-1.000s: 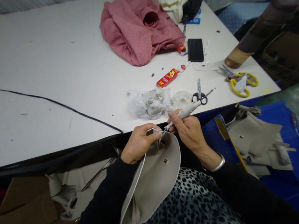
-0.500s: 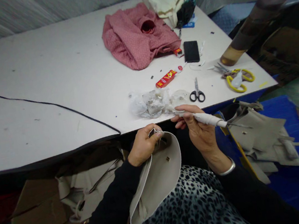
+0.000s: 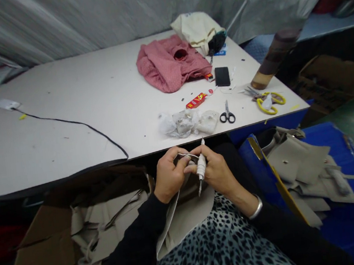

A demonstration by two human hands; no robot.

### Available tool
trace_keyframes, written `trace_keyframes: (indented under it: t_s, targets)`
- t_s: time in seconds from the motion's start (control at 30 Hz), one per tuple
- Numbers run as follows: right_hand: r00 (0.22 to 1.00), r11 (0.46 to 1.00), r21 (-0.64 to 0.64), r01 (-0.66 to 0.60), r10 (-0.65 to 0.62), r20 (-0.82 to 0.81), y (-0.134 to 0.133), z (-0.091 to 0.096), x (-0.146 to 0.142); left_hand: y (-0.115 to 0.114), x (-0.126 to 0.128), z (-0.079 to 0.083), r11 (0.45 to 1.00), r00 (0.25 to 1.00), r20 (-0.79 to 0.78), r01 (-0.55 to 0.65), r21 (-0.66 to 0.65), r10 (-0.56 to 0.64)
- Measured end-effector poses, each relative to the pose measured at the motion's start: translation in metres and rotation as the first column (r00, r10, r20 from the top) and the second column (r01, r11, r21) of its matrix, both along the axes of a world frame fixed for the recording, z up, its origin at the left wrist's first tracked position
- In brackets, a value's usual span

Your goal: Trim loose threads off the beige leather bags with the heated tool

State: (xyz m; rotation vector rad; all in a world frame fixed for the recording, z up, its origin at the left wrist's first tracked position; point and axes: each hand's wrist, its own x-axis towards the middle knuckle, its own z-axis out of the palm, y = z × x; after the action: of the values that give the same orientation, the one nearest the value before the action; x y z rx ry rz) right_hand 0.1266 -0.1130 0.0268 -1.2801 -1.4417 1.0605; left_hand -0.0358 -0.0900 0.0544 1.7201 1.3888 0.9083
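My left hand (image 3: pixel 169 173) is closed on the upper rim of a beige leather-like bag (image 3: pixel 190 214), thumb on the inside. The bag hangs open over my lap, its mouth tilted toward me. Against the same rim, my right hand (image 3: pixel 215 168) grips a slim pointed tool (image 3: pixel 201 164) with a white-wrapped handle. The tool's thin dark metal end points down over the bag's opening, and its narrow pale end sticks up past my fingers. My right fingertips touch the rim beside the left thumb; what lies pinched there is partly hidden.
The white table (image 3: pixel 72 98) carries crumpled plastic (image 3: pixel 180 122), small black scissors (image 3: pixel 227 115), yellow-handled scissors (image 3: pixel 270 103), a red packet (image 3: pixel 196 100), a bottle (image 3: pixel 271 63) and pink cloth (image 3: pixel 168 64). Beige pieces fill a cardboard box (image 3: pixel 41 261) at left and a blue container (image 3: pixel 335 134) at right.
My right hand has moved left from beside the bag to its rim, and the tool has swung from nearly level to upright. The view has tilted up slightly.
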Motion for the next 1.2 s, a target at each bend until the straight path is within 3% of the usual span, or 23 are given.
trace_keyframes:
  t_s: [0.17,0.37,0.5,0.6,0.67,0.83,1.2]
  targets:
    - [0.994,0.999,-0.038,-0.014,0.009,-0.109,-0.014,0.005,-0.004,-0.014,-0.004,-0.001,0.987,0.996,-0.058,-0.055,0.15,0.064]
    - [0.988,0.999,-0.029,-0.037,0.032,-0.149,-0.011,0.001,-0.003,-0.018,-0.006,-0.008,0.971,0.999,0.023,-0.052,0.235,0.047]
    - [0.994,1.0,-0.012,-0.019,0.018,-0.106,-0.009,-0.002,-0.002,-0.014,-0.008,-0.005,0.989,0.998,0.056,0.003,0.147,-0.011]
    - [0.999,0.999,0.043,0.005,-0.004,-0.037,-0.01,-0.004,-0.002,-0.008,-0.016,0.0,0.99,0.986,0.082,0.142,0.017,-0.143]
    - [1.0,0.997,0.071,0.021,-0.022,0.017,-0.011,-0.005,-0.001,-0.004,-0.024,0.002,0.976,0.964,0.18,0.209,-0.065,-0.194]
    - [0.995,0.992,0.103,0.075,-0.081,0.058,-0.011,-0.006,0.001,0.004,-0.045,-0.01,0.969,0.827,0.561,0.174,-0.173,-0.048]
    - [0.973,0.973,0.157,0.168,-0.189,0.133,-0.024,-0.002,0.013,-0.001,-0.08,-0.046,0.948,0.852,0.517,0.098,-0.301,0.076]
